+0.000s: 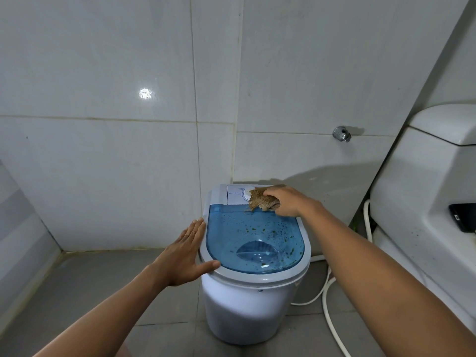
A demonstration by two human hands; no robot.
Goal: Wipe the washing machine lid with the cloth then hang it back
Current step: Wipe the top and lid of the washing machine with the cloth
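Observation:
A small white washing machine (247, 310) stands on the tiled floor in the corner. Its translucent blue lid (253, 240) is shut and speckled with dark green and brown specks. My right hand (284, 202) grips a bunched brown cloth (258, 199) at the lid's far edge, over the white control panel (235, 194). My left hand (184, 256) lies flat, fingers straight, against the machine's left rim, thumb resting on the front-left rim.
White tiled walls meet in a corner behind the machine. A chrome tap (342, 134) sticks out of the right wall. A white toilet (427, 202) stands at the right, a dark object (462, 217) on it. White hoses (332, 305) trail on the floor.

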